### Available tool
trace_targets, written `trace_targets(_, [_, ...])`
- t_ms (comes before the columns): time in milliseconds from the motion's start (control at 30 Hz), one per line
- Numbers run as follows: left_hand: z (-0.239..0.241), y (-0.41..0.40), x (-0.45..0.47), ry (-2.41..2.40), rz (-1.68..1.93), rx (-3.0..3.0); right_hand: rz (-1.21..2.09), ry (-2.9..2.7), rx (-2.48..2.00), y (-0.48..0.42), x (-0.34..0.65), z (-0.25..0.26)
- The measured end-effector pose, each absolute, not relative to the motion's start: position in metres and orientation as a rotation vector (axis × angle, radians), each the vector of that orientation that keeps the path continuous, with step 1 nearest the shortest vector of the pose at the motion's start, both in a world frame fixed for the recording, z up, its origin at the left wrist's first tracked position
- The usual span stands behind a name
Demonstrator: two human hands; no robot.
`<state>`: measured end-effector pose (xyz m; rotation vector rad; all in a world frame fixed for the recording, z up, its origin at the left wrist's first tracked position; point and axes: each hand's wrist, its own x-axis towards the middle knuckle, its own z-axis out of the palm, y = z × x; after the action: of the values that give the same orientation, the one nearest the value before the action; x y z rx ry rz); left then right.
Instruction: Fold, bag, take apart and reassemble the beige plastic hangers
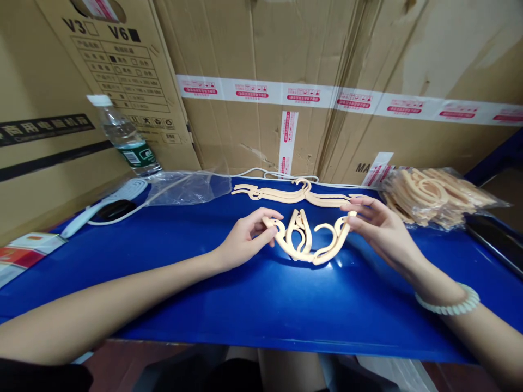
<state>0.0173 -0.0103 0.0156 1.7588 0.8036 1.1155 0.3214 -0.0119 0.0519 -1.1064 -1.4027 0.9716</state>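
Observation:
A beige folding clothes hanger (332, 253) is held between my two hands above the blue tabletop, its arms bent upward into a U shape. My left hand (245, 237) pinches its left end between thumb and fingers. At the opposite end, my right hand (382, 231) grips the tip the same way, with a pale beaded bracelet on the wrist. A curved hook shows inside the U, along with a narrow looped beige part (309, 235); whether that part belongs to the same hanger I cannot tell. Just beyond lie several unfolded hangers (280, 196), stacked together.
A clear bag of beige hangers (433, 196) sits at the right, near a dark flat object (496, 245). On the left stand a water bottle (137, 147), a white fan-shaped object (126, 191) and crumpled clear plastic (192, 188). Cardboard boxes (253, 43) wall the back.

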Motion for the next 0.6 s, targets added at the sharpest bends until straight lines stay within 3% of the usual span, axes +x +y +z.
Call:
trace_targets(300, [0.009, -0.01, 0.02, 0.705, 1.177, 1.748, 1.197, -1.462, -0.971, -0.021, 0.299, 0.043])
trace_targets(600, [0.011, -0.014, 0.025, 0.666, 1.185, 1.691, 1.206, -2.081, -0.907, -0.037, 0.293, 0.056])
